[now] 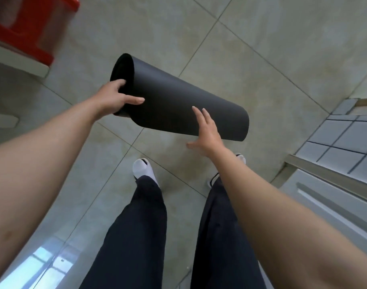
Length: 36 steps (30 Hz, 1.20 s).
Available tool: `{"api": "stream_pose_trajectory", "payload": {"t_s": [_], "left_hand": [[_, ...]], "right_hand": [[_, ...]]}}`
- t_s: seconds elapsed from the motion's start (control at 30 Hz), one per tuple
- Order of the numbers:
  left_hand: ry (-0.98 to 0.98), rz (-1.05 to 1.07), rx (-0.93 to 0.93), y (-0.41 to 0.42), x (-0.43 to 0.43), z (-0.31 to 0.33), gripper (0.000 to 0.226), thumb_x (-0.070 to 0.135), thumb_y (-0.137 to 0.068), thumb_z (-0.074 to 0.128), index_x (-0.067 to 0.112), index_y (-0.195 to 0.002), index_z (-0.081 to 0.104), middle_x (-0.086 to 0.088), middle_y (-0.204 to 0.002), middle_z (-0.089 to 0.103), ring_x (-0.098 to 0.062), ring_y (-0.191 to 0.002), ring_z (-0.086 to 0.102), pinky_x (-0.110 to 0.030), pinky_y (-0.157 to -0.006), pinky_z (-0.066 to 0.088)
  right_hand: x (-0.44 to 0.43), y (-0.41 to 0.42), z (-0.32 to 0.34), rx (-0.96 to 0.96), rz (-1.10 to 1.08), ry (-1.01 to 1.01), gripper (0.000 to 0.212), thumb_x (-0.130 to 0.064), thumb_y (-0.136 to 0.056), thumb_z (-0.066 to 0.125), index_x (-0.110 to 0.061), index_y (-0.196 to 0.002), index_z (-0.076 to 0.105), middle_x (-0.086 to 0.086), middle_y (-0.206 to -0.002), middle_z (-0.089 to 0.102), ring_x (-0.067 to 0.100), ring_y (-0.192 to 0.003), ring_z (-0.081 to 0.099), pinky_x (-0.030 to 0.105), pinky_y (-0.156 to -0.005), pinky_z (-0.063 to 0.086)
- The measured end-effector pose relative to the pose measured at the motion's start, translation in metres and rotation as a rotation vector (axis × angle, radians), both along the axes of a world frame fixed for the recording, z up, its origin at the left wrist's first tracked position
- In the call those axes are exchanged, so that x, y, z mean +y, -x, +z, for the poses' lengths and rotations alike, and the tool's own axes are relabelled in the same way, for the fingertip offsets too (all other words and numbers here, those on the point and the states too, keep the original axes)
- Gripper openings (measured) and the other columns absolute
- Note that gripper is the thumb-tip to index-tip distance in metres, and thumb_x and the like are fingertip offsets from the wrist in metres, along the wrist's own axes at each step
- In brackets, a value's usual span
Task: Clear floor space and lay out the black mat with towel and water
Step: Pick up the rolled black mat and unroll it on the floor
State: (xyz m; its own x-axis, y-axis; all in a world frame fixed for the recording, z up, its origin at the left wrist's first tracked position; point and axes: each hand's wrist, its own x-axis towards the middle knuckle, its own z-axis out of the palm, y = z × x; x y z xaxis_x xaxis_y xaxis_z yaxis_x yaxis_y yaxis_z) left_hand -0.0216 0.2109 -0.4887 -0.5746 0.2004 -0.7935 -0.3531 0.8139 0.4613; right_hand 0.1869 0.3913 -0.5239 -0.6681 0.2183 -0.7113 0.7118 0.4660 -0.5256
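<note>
The left hand grips the left end of the rolled black mat, thumb laid along the outer face and one finger hooked over the rim into the hollow end; its other fingers are hidden behind the roll; the right hand lies flat and spread, fingers straight on the mat's near face toward its right end, thumb stretched out below the mat's lower edge (whether the palm also touches seems likely but cannot be told); the mat hangs in the air above the tiled floor, slanting, its open left end the farther one; below the mat stand two feet in white socks, the right one mostly covered by the right forearm; up and left of the mat a red stool is blurred and cut off by the frame's edge.
</note>
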Motion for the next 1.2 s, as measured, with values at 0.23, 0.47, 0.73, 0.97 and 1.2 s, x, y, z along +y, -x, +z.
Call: {"api": "stream_pose_trajectory", "payload": {"t_s": [0.23, 0.47, 0.73, 0.97, 1.2], "left_hand": [[-0.022, 0.186, -0.036, 0.036, -0.146, -0.053, 0.071, 0.025, -0.079, 0.075, 0.015, -0.142, 0.042, -0.001, -0.133, 0.054, -0.020, -0.119, 0.051, -0.032, -0.089, 0.049], [-0.030, 0.540, 0.028, 0.046, -0.184, -0.149, 0.043, 0.026, -0.099, 0.049, 0.024, -0.141, 0.037, -0.003, -0.138, 0.048, -0.033, -0.114, 0.049, -0.056, -0.093, 0.035], [-0.034, 0.567, 0.160, 0.102, -0.165, -0.262, 0.045, 0.042, -0.097, 0.047, 0.018, -0.135, 0.045, -0.005, -0.136, 0.050, -0.030, -0.113, 0.050, -0.053, -0.081, 0.048], [-0.091, 0.382, 0.369, 0.171, -0.100, -0.326, 0.038, 0.049, -0.095, 0.048, 0.022, -0.121, 0.056, 0.005, -0.103, 0.053, -0.016, -0.098, 0.052, -0.020, -0.035, 0.050], [0.027, -0.016, 0.671, 0.220, -0.013, -0.355, 0.048, 0.042, -0.090, 0.060, 0.024, -0.134, 0.047, -0.009, -0.135, 0.053, -0.033, -0.119, 0.052, -0.050, -0.083, 0.055]], "right_hand": [[-0.105, 0.037, -0.077, -0.029, 0.226, -0.088, 0.113, -0.019, -0.072, 0.081, -0.036, -0.152, 0.002, 0.001, -0.162, 0.002, 0.028, -0.149, 0.003, 0.051, -0.114, 0.026], [-0.098, 0.027, -0.160, -0.018, 0.388, -0.293, 0.110, -0.019, -0.075, 0.076, -0.035, -0.151, -0.001, 0.001, -0.162, -0.002, 0.027, -0.149, 0.000, 0.048, -0.117, 0.017], [-0.053, 0.070, -0.273, 0.262, 0.497, -0.538, 0.098, -0.044, -0.070, 0.072, -0.035, -0.150, 0.017, 0.004, -0.155, 0.027, 0.028, -0.142, 0.025, 0.045, -0.108, 0.025], [0.002, 0.146, -0.328, 0.470, 0.311, -0.659, 0.049, -0.060, -0.089, 0.045, -0.032, -0.127, 0.058, 0.001, -0.119, 0.068, 0.029, -0.106, 0.063, 0.036, -0.082, 0.047], [0.039, 0.224, -0.352, 0.589, 0.270, -0.919, 0.053, -0.023, -0.090, 0.054, -0.020, -0.141, 0.039, 0.004, -0.142, 0.049, 0.028, -0.128, 0.047, 0.040, -0.101, 0.033]]}}
